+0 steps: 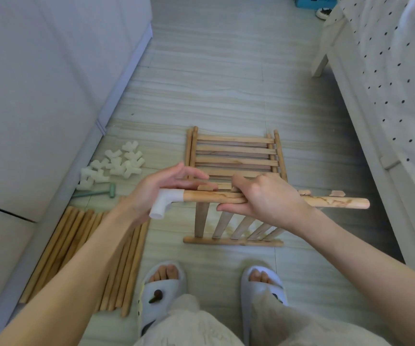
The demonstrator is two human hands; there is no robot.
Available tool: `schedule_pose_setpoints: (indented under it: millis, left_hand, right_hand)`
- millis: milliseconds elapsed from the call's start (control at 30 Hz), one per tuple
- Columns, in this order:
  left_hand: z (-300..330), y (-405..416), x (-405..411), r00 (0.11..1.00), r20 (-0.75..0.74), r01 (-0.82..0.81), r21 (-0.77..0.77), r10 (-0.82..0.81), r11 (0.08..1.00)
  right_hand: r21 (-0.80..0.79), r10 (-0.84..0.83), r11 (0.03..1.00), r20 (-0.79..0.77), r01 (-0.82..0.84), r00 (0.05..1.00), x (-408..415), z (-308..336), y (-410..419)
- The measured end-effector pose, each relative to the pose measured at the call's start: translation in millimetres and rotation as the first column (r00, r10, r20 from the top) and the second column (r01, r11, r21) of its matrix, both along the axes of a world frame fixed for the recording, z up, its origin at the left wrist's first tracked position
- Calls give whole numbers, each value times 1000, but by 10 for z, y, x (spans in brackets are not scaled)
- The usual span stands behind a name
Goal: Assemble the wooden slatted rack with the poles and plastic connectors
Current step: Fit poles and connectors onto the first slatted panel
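Right hand (264,196) grips the pole (326,203); left hand (156,191), fingers spread, presses the connector (164,203) on. Push straight along the pole until fully seated.

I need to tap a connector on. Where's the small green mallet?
In the head view, the green mallet lies on the floor at left, between the white connectors and the loose poles.

No writing can be read here. The blue box (315,1) at the top edge carries white marks. They are too blurred to make out.
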State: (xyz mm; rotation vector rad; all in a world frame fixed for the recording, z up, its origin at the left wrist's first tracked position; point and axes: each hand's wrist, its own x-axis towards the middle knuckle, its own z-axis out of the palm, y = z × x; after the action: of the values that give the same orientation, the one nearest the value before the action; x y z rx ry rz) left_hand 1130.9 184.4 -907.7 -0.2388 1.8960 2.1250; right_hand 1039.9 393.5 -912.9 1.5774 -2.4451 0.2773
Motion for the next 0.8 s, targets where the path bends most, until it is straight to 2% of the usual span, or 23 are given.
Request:
schedule_pose_setpoints:
  millis: [100, 167, 367, 567, 633, 733, 800]
  left_hand:
    - [-74, -14, 39, 998, -19, 53, 54, -53, 997]
    - [-89, 17, 60, 999, -36, 24, 84, -21, 996]
    - [7, 172, 58, 982, -154, -136, -138, 114, 981]
    - [-58, 190, 78, 983, -115, -158, -154, 141, 975]
    - [-33, 149, 75, 994, -68, -96, -173, 85, 980]
    - [78, 60, 30, 993, 11, 120, -84, -120, 989]
    - [91, 45, 1, 980, 34, 196, -117, -194, 974]
  right_hand:
    - [-24, 7, 1000, -20, -8, 1000, -2, -46, 28]
    - [-36, 3, 999, -22, -4, 1000, 10, -41, 25]
    - [-22, -15, 1000, -15, 15, 1000, 44, 13, 18]
    - [-16, -29, 999, -27, 28, 999, 55, 10, 25]
    - [-23, -28, 999, -9, 27, 1000, 66, 3, 15]
    - [-19, -42, 999, 12, 42, 999, 76, 15, 5]
    - [-11, -50, 999, 6, 50, 999, 76, 19, 23]
